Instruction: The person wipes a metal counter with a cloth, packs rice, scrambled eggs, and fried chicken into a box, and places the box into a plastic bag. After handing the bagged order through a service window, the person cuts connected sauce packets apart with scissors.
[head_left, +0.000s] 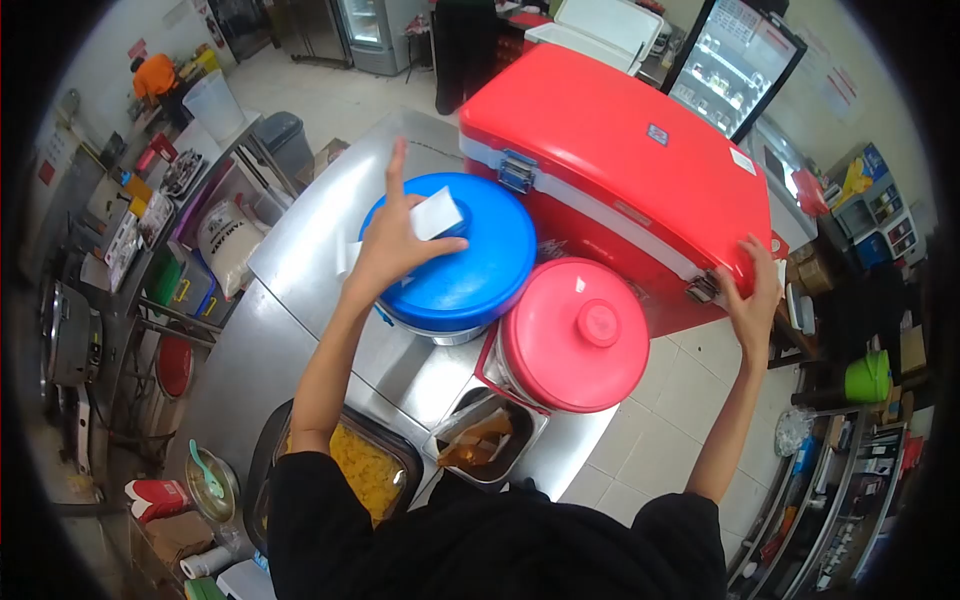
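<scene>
My left hand [393,238] is over the blue round lid [490,255] of a container, its thumb and a finger spread apart. A white piece of paper or label [437,213] shows beside its palm. On the right, my right hand [752,298] rests at the corner of a large red cooler box [610,130], by its metal latch [703,288], fingers apart. The cooler's lid is down. A pink-lidded round jug [575,345] stands in front of the cooler, next to the blue-lidded container.
On the steel table [280,300] are a tray of yellow food [365,465] and a metal pan with brown contents [487,440]. Shelves [840,500] stand at the right. A person in orange [155,77] is far left; someone in dark clothing [463,50] stands behind the table.
</scene>
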